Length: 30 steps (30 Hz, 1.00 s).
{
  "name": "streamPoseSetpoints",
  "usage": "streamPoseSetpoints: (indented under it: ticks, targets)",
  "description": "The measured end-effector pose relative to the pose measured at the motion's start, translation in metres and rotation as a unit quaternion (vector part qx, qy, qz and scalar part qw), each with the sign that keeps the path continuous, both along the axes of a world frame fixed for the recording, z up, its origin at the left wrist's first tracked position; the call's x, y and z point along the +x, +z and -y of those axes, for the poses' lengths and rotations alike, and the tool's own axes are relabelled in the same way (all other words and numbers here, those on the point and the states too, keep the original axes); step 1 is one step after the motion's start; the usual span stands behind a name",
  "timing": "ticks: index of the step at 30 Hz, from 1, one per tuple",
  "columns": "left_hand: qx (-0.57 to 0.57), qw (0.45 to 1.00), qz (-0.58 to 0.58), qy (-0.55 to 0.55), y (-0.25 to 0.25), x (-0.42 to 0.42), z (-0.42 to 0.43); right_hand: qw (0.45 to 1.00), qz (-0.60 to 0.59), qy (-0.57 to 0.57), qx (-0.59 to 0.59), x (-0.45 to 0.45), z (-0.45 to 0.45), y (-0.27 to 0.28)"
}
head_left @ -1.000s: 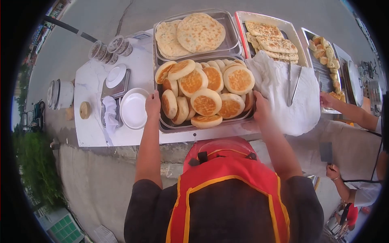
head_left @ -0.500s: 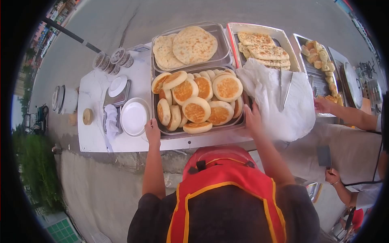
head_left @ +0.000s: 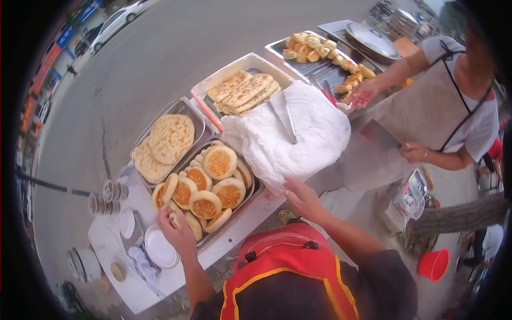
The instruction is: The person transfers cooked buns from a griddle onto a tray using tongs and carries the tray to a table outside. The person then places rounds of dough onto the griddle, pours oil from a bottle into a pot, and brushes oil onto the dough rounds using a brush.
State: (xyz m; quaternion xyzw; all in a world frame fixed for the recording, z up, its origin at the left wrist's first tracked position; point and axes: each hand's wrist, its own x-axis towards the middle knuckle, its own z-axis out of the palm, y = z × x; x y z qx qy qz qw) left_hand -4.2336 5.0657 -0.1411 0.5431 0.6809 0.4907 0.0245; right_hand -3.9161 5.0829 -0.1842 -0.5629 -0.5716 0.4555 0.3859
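Several round, browned flatbreads (head_left: pixel 205 205) are piled in a metal tray (head_left: pixel 249 200) in front of me. My left hand (head_left: pixel 177 234) is at the near left corner of this tray, its fingers apart against the breads there; whether it bears on the rim is hidden. Just beyond the tray's right side, my right hand (head_left: pixel 305 200) is open, fingers stretched toward the hanging edge of a white cloth (head_left: pixel 314 133). Metal tongs (head_left: pixel 284 121) lie on that cloth. Behind the round breads, another tray (head_left: pixel 199 118) holds large flat breads (head_left: pixel 172 138).
A box (head_left: pixel 205 88) of rectangular flatbreads and a tray (head_left: pixel 274 49) of small buns stand farther right. A co-worker's hand (head_left: pixel 364 95) reaches near the buns; the other holds a cleaver (head_left: pixel 380 133). White plates (head_left: pixel 161 246) and lidded tubs (head_left: pixel 104 202) occupy the left.
My view has turned right, so the table appears tilted. My left hand has shifted from the tray's side onto the breads at its corner. My right hand has moved off the tray's edge.
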Motion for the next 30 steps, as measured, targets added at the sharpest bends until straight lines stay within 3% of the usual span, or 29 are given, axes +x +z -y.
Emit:
streamPoseSetpoints:
  ticks: [2,3,5,9,12,18,21,24,26,27,28,29,30]
  targets:
    - [0.006,0.981,-0.049,-0.186,0.019,0.038,-0.008,0.993,0.01,-0.114,0.014,0.017,0.034,-0.013]
    - [0.009,0.952,-0.003,-0.306,0.007,0.057,-0.007,0.983,0.027,-0.176,0.04,0.03,0.066,-0.021]
    - [-0.033,0.877,-0.02,-0.479,0.004,0.103,-0.005,0.963,0.036,-0.269,-0.008,0.038,0.125,-0.03]
    - [-0.066,0.729,-0.123,-0.67,-0.018,0.179,0.042,0.909,0.062,-0.398,-0.106,0.027,0.248,-0.049]
    - [-0.086,0.591,-0.158,-0.786,-0.054,0.226,0.102,0.869,0.056,-0.478,-0.118,0.032,0.337,-0.053]
    - [-0.169,0.331,-0.331,-0.867,-0.049,0.319,0.229,0.756,0.023,-0.648,-0.09,0.047,0.5,-0.09]
    - [-0.147,0.267,-0.403,-0.863,-0.066,0.374,0.31,0.711,0.044,-0.693,-0.109,0.053,0.592,-0.131]
    - [-0.162,0.233,-0.479,-0.831,-0.154,0.424,0.393,0.67,-0.004,-0.727,-0.15,0.061,0.696,-0.129]
    - [-0.108,0.205,-0.465,-0.854,-0.231,0.447,0.409,0.645,0.025,-0.747,-0.16,0.08,0.77,-0.124]
    - [-0.222,0.245,-0.515,-0.79,-0.182,0.463,0.441,0.626,0.038,-0.759,-0.175,0.086,0.809,-0.118]
    - [-0.266,0.223,-0.507,-0.789,-0.214,0.479,0.443,0.605,0.05,-0.773,-0.186,0.102,0.844,-0.113]
    - [-0.298,0.165,-0.588,-0.734,-0.241,0.499,0.438,0.585,0.059,-0.784,-0.199,0.12,0.884,-0.102]
    - [-0.287,0.209,-0.592,-0.724,-0.248,0.508,0.436,0.574,0.045,-0.791,-0.207,0.147,0.918,-0.071]
